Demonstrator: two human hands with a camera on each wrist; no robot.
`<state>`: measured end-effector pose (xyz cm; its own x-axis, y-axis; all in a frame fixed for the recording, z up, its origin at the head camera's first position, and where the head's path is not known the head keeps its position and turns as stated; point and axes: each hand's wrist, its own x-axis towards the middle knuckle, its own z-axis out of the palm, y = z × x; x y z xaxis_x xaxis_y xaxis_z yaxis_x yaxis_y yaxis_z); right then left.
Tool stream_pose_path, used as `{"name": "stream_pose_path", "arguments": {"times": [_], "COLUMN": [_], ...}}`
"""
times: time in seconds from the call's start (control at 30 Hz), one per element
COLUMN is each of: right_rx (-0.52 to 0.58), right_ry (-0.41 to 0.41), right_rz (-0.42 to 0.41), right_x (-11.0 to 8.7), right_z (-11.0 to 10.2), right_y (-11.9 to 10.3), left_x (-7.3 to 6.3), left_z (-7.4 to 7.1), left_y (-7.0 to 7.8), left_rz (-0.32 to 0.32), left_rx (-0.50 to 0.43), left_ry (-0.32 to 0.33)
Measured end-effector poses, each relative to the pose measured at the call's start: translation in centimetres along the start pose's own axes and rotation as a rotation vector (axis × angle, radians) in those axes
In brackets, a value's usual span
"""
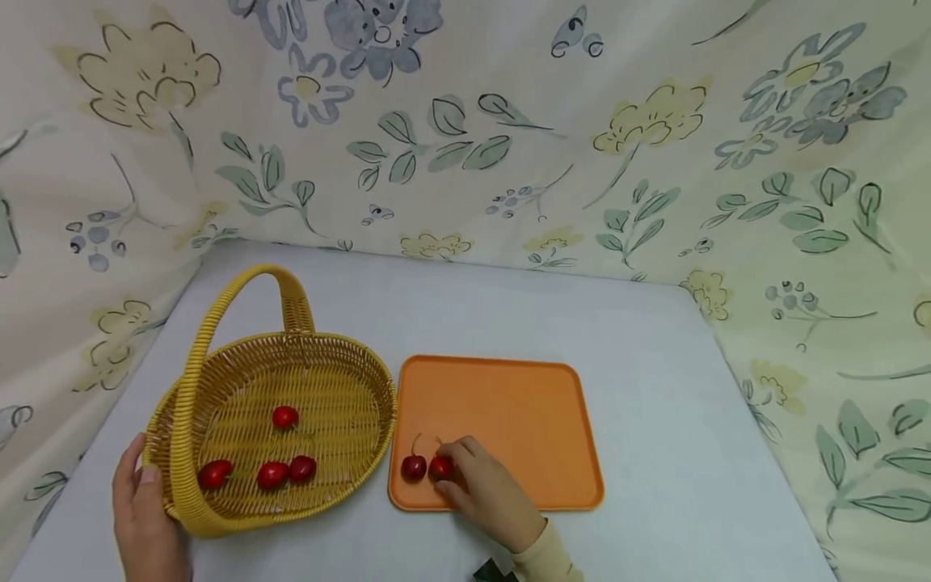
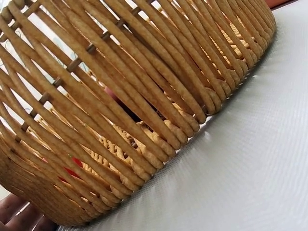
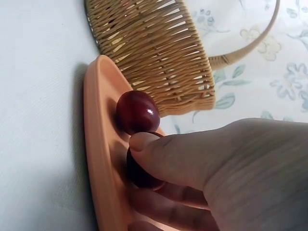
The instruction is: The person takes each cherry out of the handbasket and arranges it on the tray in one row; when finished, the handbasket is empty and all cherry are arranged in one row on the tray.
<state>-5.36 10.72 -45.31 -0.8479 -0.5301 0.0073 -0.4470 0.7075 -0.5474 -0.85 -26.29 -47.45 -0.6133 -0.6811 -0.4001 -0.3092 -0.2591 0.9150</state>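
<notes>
My right hand (image 1: 489, 489) is over the left front part of an orange tray (image 1: 509, 420), its thumb and fingers pinching a dark red cherry (image 3: 140, 168). Close beside that one, a second cherry (image 1: 414, 469) with its stem up sits on the tray. On the far left, my left hand (image 1: 149, 517) holds the side of a yellow woven basket (image 1: 342, 347) near the foot of its arched handle. Several red cherries (image 1: 285, 418) lie inside the basket. In the left wrist view, only some fingers (image 2: 19, 214) show, against the basket's outer wall.
The basket stands directly left of the tray on a white tabletop (image 1: 655, 388). Behind and at both sides hangs a flower-patterned cloth (image 1: 465, 194). The basket's tall handle (image 1: 218, 315) arches above its left part.
</notes>
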Motion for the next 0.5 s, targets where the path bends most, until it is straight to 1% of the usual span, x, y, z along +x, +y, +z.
{"name": "stream_pose_path", "arguments": {"times": [0.17,0.37,0.43,0.5], "right_rx": [-0.009,-0.015,-0.014,-0.015], "right_ry": [-0.005,0.014,0.02,0.022], "right_rz": [-0.009,-0.047,-0.053,-0.058], "right_x": [-0.01,0.02,0.0,-0.05], "right_z": [0.13,0.36,0.46,0.6], "right_y": [-0.01,0.3,0.4,0.47], "left_x": [-0.09,-0.03,-0.07,-0.18], "left_z": [-0.05,0.11,0.11,0.06], "left_y": [0.01,0.02,-0.03,-0.11], "left_rz": [0.023,0.05,0.063,0.059], "left_rx": [-0.011,-0.039,-0.032,-0.027], "left_ry": [0.005,-0.033,-0.031,-0.024]}}
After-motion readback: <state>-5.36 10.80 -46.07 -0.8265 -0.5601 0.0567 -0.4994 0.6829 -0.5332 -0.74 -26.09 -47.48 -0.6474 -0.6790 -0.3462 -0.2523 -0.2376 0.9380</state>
